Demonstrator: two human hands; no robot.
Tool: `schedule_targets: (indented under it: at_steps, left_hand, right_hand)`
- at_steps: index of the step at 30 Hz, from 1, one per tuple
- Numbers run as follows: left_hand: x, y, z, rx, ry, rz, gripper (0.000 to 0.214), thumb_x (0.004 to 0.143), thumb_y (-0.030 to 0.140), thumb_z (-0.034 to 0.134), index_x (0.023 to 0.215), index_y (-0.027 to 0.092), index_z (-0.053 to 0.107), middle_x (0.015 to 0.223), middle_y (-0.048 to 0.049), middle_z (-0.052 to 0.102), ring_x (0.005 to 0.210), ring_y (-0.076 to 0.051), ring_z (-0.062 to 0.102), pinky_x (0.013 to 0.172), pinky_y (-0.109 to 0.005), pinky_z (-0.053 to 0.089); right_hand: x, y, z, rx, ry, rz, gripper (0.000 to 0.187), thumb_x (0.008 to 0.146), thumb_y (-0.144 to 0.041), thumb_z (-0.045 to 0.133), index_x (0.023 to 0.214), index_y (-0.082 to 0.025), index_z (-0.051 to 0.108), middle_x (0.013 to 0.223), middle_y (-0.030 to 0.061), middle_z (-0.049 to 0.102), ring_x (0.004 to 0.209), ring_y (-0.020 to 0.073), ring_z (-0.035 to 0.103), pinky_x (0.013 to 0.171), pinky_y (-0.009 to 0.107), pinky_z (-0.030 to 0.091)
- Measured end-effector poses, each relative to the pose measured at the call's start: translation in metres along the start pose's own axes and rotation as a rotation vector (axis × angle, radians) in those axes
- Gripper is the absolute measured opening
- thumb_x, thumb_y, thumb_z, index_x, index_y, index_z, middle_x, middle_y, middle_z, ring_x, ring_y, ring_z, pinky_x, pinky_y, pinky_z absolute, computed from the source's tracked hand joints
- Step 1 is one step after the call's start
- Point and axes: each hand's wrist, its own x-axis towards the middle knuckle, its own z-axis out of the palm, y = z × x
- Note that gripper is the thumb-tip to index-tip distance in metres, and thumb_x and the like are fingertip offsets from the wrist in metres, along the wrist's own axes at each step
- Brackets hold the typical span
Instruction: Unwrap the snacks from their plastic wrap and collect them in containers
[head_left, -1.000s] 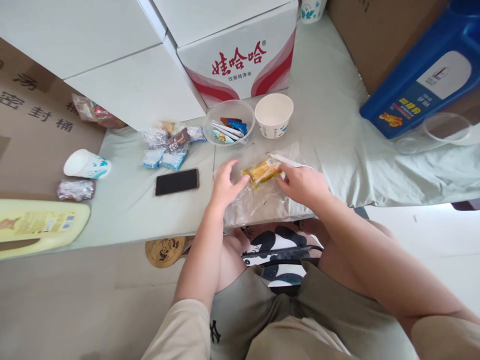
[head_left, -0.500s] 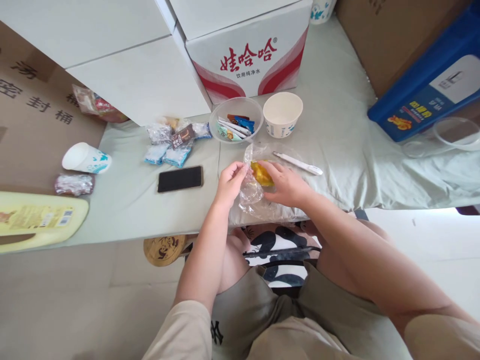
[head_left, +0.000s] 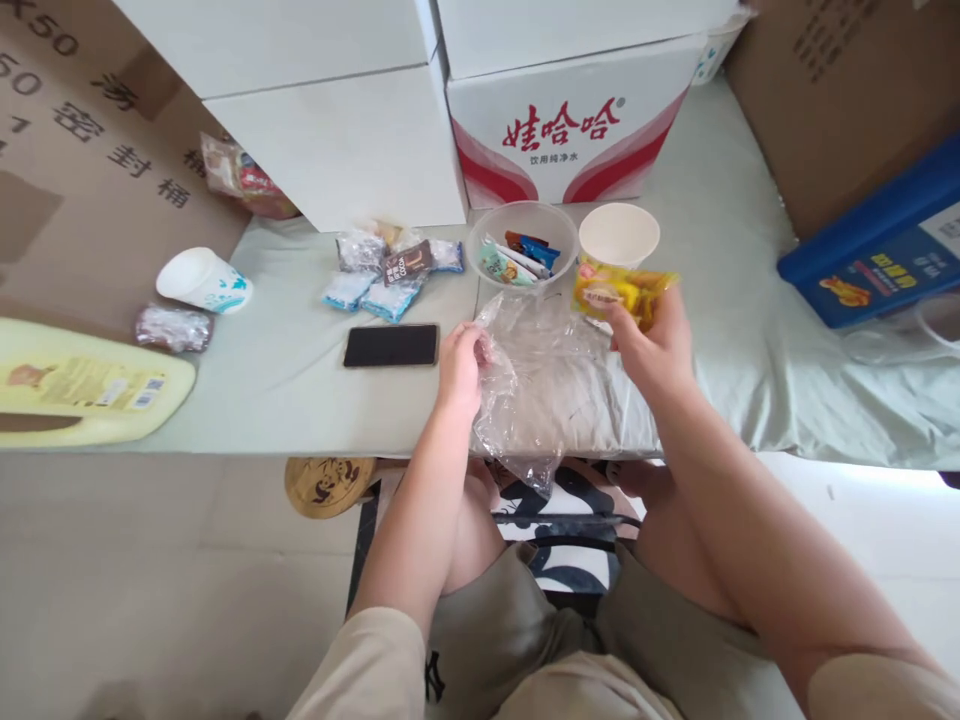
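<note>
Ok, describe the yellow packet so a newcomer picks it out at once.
Start at the white box with red lettering. In front sits a white paper bowl, its lower edge hidden by the yellow packet in the right hand. Unlike the sachets in the clear bowl alongside, the packet is yellow and held.

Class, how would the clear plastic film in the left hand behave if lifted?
The clear plastic film is probably floppy: it crumples at the left hand and droops past the edge of the table. It looks thin and see-through, so likely light. Its glossy shine suggests it may slip.
</note>
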Motion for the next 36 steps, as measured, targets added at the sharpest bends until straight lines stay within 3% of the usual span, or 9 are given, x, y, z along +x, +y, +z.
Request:
schedule_targets:
  at_steps: [3,9,12,18,22,27,30,33,36]
  left_hand:
    - [-0.005,-0.002,-0.005,0.036,-0.015,0.014,0.015,0.076,0.025,0.059,0.065,0.019,0.052,0.057,0.0046,0.049,0.048,-0.007,0.044,0.044,-0.018,0.032]
    - [-0.012,-0.004,-0.026,0.130,-0.011,0.004,0.015,0.075,0.025,0.059,0.063,0.019,0.052,0.055,0.0045,0.050,0.048,-0.007,0.042,0.046,-0.019,0.030]
    - [-0.011,-0.002,-0.032,0.138,-0.007,0.035,0.015,0.075,0.025,0.059,0.063,0.019,0.053,0.055,0.0044,0.050,0.049,-0.008,0.043,0.048,-0.019,0.031]
    - [-0.007,0.000,-0.019,0.148,-0.097,-0.022,0.018,0.079,0.026,0.059,0.065,0.019,0.052,0.057,0.0040,0.051,0.049,-0.008,0.044,0.050,-0.020,0.033]
    - [-0.006,-0.003,-0.008,0.171,-0.204,-0.080,0.016,0.080,0.028,0.061,0.068,0.019,0.055,0.061,0.0033,0.055,0.053,-0.008,0.049,0.051,-0.019,0.036]
    - [0.003,-0.003,-0.005,0.231,-0.137,-0.054,0.015,0.080,0.027,0.062,0.070,0.019,0.055,0.062,0.0038,0.056,0.052,-0.008,0.052,0.047,-0.018,0.034]
    - [0.011,0.000,-0.005,0.218,0.011,-0.018,0.009,0.080,0.025,0.061,0.074,0.019,0.057,0.065,0.0033,0.059,0.051,-0.008,0.053,0.045,-0.018,0.030]
    - [0.016,0.003,-0.005,0.166,0.138,0.052,0.004,0.078,0.022,0.058,0.080,0.019,0.059,0.070,0.0027,0.061,0.052,-0.007,0.055,0.045,-0.017,0.031]
    - [0.013,0.001,-0.003,0.192,0.136,0.092,0.009,0.080,0.028,0.059,0.084,0.020,0.060,0.078,0.0002,0.064,0.058,-0.009,0.060,0.046,-0.018,0.033]
  right_hand:
    - [0.027,0.001,0.016,-0.072,0.125,0.022,0.057,0.099,-0.058,0.045,0.144,-0.024,0.045,0.111,0.0126,0.068,0.085,0.0239,0.068,0.069,0.039,0.055]
    - [0.073,-0.008,0.040,-0.158,0.155,-0.040,0.067,0.096,-0.056,0.050,0.152,-0.024,0.032,0.130,0.0173,0.059,0.098,0.0267,0.066,0.075,0.042,0.055]
    - [0.067,-0.006,0.038,-0.241,0.112,-0.074,0.063,0.095,-0.054,0.052,0.149,-0.024,0.038,0.132,0.0179,0.058,0.100,0.0276,0.065,0.078,0.044,0.054]
    - [0.035,-0.012,0.021,-0.234,0.012,-0.036,0.044,0.092,-0.042,0.053,0.132,-0.024,0.053,0.118,0.0116,0.066,0.066,0.0165,0.062,0.069,0.037,0.053]
    - [0.004,-0.019,0.013,-0.227,-0.287,-0.138,0.023,0.091,-0.031,0.052,0.106,-0.022,0.066,0.094,0.0070,0.073,0.073,0.0190,0.067,0.072,0.033,0.053]
    - [-0.023,-0.016,0.003,-0.416,-0.732,-0.321,0.028,0.092,-0.028,0.053,0.112,-0.021,0.071,0.118,0.0119,0.074,0.111,0.0282,0.068,0.088,0.038,0.053]
    - [-0.029,-0.019,-0.008,-0.533,-0.827,-0.210,0.036,0.096,-0.030,0.049,0.124,-0.021,0.068,0.121,0.0123,0.073,0.109,0.0291,0.069,0.083,0.038,0.052]
    - [-0.033,-0.026,-0.021,-0.627,-0.915,-0.020,0.047,0.097,-0.033,0.046,0.141,-0.022,0.058,0.103,0.0101,0.077,0.094,0.0289,0.072,0.071,0.036,0.049]
    - [-0.037,-0.031,-0.032,-0.680,-0.958,0.034,0.052,0.098,-0.037,0.043,0.147,-0.022,0.052,0.096,0.0109,0.077,0.094,0.0312,0.073,0.068,0.035,0.046]
